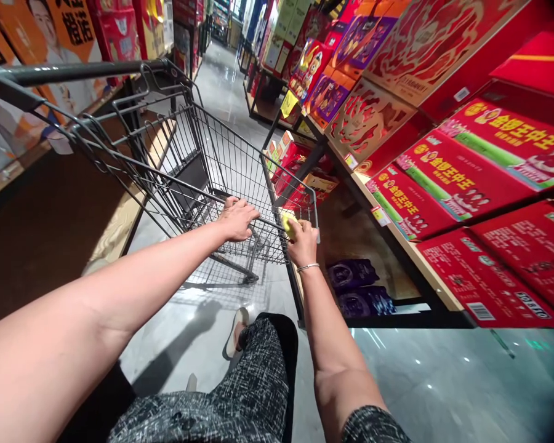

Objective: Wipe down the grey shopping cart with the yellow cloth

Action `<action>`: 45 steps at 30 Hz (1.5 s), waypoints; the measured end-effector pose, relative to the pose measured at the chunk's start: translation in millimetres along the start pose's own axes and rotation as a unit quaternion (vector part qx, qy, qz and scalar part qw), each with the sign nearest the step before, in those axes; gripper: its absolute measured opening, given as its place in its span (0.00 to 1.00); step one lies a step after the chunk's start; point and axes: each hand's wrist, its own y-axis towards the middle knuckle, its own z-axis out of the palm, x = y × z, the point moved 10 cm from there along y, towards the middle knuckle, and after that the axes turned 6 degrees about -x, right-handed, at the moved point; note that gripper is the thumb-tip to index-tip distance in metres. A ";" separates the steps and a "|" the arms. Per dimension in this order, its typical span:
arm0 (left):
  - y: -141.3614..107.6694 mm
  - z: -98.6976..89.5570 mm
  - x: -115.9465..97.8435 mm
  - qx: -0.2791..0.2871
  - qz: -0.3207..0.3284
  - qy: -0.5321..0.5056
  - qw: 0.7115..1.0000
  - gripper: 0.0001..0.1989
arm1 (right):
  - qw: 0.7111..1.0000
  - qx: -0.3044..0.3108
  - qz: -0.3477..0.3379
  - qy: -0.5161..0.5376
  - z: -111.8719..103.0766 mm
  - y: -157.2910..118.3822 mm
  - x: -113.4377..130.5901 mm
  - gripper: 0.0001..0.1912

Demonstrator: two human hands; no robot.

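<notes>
Small yellow soft-looking piece, pinched in our right hand [303, 243], at the near end of the dark-grey wire shopping cart [189, 178] | our left hand [237, 219] lies on its rail, fingers loosely spread | glossy grey floor [443, 381] under it | red printed boxes [410, 203] shelved right of it

The right hand [303, 243] holds a yellow cloth [288, 224] against the shopping cart [231, 160].

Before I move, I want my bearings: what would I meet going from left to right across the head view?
Orange printed panel, left hand, right hand with a yellow item, dark purple bags, barcoded red box.
</notes>
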 end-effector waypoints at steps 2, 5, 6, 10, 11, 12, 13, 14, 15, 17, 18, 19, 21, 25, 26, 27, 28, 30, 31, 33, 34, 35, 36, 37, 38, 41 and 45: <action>1.2 0.3 0.8 -0.002 -0.002 -0.005 1.000 0.17 | 0.997 0.063 -0.030 -0.021 4.6 13.1 2.5 0.29; 2.7 1.0 0.2 -0.005 0.002 -0.016 1.000 0.15 | 0.983 0.167 -0.002 -0.077 14.9 24.3 -25.5 0.17; 3.2 1.3 -0.4 -0.005 0.004 -0.020 1.000 0.15 | 0.976 0.196 0.009 -0.092 18.3 24.8 -35.9 0.14; 6.1 2.7 -0.9 -0.001 0.015 -0.026 1.000 0.16 | 0.966 0.228 0.028 -0.119 22.9 20.4 -52.8 0.13; 7.5 3.1 0.3 0.001 0.019 -0.025 1.000 0.16 | 0.967 0.222 0.032 -0.121 21.9 18.8 -51.6 0.13; 9.0 3.8 2.6 0.003 0.023 -0.023 0.999 0.17 | 0.967 0.218 0.039 -0.122 21.1 16.9 -49.2 0.13; 10.6 4.6 6.3 0.006 0.026 -0.023 0.999 0.17 | 0.968 0.216 0.044 -0.123 20.1 14.8 -45.4 0.13; 12.3 5.5 11.5 0.010 0.026 -0.023 0.999 0.17 | 0.968 0.215 0.050 -0.124 18.9 12.9 -40.9 0.13; 13.7 6.4 17.9 0.015 0.026 -0.022 0.999 0.18 | 0.967 0.214 0.054 -0.126 17.6 11.1 -35.3 0.13; 15.2 6.9 32.8 0.023 0.019 -0.017 0.999 0.19 | 0.967 0.211 0.058 -0.130 14.2 7.8 -21.4 0.14; 15.0 6.1 39.9 0.024 0.016 -0.010 1.000 0.20 | 0.968 0.206 0.056 -0.130 12.1 6.1 -13.0 0.15; 14.0 4.6 46.4 0.022 0.010 -0.003 1.000 0.21 | 0.970 0.199 0.053 -0.129 10.1 4.2 -3.6 0.15; 9.5 1.4 53.1 0.020 0.000 0.008 1.000 0.23 | 0.977 0.173 0.039 -0.120 6.8 -1.1 17.8 0.17; -7.7 3.0 30.8 0.044 0.038 -0.019 0.998 0.29 | 0.994 0.057 -0.014 -0.092 2.0 -19.0 65.2 0.26; -12.5 4.4 23.4 0.050 0.049 -0.028 0.997 0.28 | 0.996 0.028 -0.036 -0.082 3.7 -25.8 77.5 0.26; -16.8 5.4 19.0 0.051 0.052 -0.035 0.997 0.25 | 0.996 0.006 -0.061 -0.071 7.2 -33.3 89.6 0.26; -20.7 5.9 17.9 0.049 0.049 -0.038 0.997 0.23 | 0.994 -0.010 -0.088 -0.060 12.5 -41.4 101.4 0.25; -27.7 5.9 24.1 0.039 0.041 -0.041 0.998 0.22 | 0.989 -0.016 -0.143 -0.041 28.1 -58.4 123.8 0.22; -31.1 5.8 30.5 0.035 0.037 -0.042 0.998 0.23 | 0.985 -0.008 -0.168 -0.033 37.9 -67.2 134.1 0.22; -37.7 5.6 45.5 0.034 0.032 -0.048 0.998 0.25 | 0.978 0.027 -0.205 -0.022 60.0 -85.1 152.8 0.21; -40.8 5.6 52.8 0.037 0.030 -0.053 0.997 0.25 | 0.975 0.052 -0.216 -0.021 72.3 -94.3 161.0 0.21; -43.7 5.5 59.8 0.040 0.024 -0.058 0.997 0.24 | 0.971 0.081 -0.222 -0.023 85.3 -103.6 168.1 0.21; -46.3 5.4 66.4 0.042 0.014 -0.065 0.997 0.23 | 0.968 0.113 -0.223 -0.028 98.6 -113.1 174.5 0.20; -48.7 5.0 72.3 0.043 0.001 -0.071 0.997 0.22 | 0.963 0.148 -0.221 -0.034 112.1 -123.0 180.3 0.20; -50.7 4.4 77.0 0.042 -0.011 -0.078 0.996 0.22 | 0.957 0.187 -0.219 -0.039 125.8 -133.3 185.6 0.19; -55.8 2.1 84.4 0.033 -0.028 -0.094 0.995 0.24 | 0.932 0.290 -0.212 -0.050 157.3 -163.0 200.0 0.16; -63.6 2.2 93.6 0.035 -0.040 -0.125 0.991 0.26 | 0.920 0.324 -0.214 -0.054 155.7 -178.6 214.4 0.14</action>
